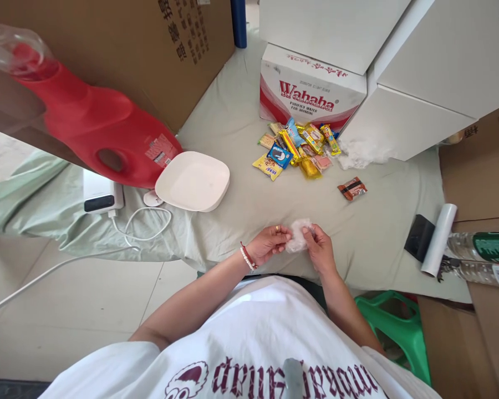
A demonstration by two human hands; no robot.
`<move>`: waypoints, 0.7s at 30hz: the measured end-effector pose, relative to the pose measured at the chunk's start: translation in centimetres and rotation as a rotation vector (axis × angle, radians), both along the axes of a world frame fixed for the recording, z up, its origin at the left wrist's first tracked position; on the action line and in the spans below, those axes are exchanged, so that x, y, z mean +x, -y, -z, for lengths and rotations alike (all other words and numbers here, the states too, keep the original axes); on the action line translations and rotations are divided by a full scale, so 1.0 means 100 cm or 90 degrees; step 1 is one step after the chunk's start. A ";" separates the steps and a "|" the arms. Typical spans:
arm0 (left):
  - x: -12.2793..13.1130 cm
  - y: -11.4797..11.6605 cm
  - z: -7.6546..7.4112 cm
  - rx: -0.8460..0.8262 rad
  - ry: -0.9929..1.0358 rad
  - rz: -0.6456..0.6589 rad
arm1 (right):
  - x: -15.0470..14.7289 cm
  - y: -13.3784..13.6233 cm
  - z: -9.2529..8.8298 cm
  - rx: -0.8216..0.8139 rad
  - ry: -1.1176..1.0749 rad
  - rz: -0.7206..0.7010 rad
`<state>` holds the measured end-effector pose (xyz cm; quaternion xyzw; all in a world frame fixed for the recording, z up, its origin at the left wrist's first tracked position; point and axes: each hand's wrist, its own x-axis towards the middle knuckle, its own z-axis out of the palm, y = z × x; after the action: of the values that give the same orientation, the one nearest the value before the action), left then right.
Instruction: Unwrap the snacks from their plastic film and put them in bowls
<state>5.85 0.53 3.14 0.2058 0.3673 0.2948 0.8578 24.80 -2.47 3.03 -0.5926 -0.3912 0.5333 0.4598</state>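
A crumpled, whitish translucent plastic bag is held between both hands near the front edge of the cloth-covered surface. My left hand pinches its left side, and my right hand grips its right side. Beyond the hands lies a pile of wrapped snacks in yellow, blue and pink packets. One brown snack packet sits apart, to the right of the pile. More crumpled clear plastic rests behind it. To the left is a white square dish with nothing in it.
A red detergent bottle and a white power bank with a cable are at left. A Wahaha carton stands behind the snacks. On the right are a white roll, plastic bottles and a green stool.
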 end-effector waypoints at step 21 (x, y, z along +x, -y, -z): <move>-0.008 -0.007 0.013 0.169 -0.145 -0.179 | 0.037 0.013 -0.005 0.184 -0.026 -0.075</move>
<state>5.02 1.27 1.85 0.2956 0.4447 0.4321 0.7267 28.45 -3.79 3.55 -0.4851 -0.4886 0.5094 0.5163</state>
